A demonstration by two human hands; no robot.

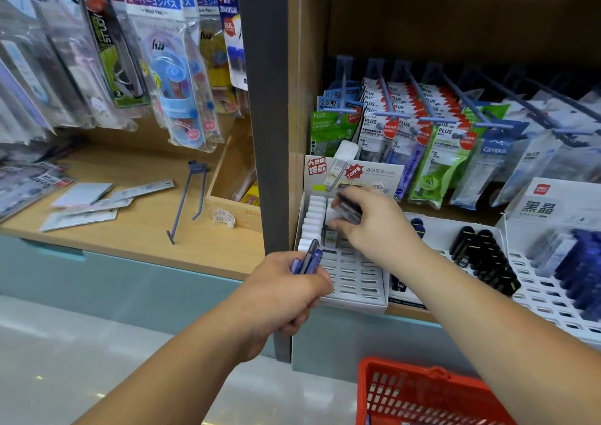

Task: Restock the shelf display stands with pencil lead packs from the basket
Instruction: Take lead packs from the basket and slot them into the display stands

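The left hand [283,289] gripped a small bunch of purple pencil lead packs [309,257] at the front corner of the white display stand [354,281] on the shelf [413,314]. The right hand [374,226] pinched a dark lead pack [349,208] over the stand's slots. The red basket [390,392] sat below the shelf.

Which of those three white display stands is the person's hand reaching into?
The leftmost stand, by the grey post: the right hand holds dark packs over it. The others hold black packs and blue packs.
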